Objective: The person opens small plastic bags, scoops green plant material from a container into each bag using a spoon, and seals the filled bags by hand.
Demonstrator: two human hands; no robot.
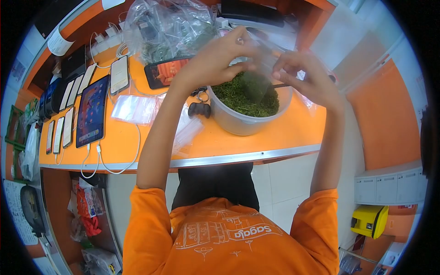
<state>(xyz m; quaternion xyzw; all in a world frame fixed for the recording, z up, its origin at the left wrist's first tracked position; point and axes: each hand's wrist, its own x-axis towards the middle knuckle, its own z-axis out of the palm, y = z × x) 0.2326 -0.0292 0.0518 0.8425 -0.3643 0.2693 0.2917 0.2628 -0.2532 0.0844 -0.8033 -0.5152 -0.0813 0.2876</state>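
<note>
Apparently, a bag (263, 62) was pinched by fingers of left hand (233, 52) and right hand (302, 75); much greenery (240, 97) was left below.

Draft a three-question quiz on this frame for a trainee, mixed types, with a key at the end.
1. Multiple choice: What lies in the tub?
a) coins
b) green shredded material
c) folded cloth

2. True or false: The tablet lies to the left of the tub in this view.

3. Open: What is between the left hand and the right hand?

Key: 1 b; 2 true; 3 clear plastic, possibly a bag, though blurred.
</note>
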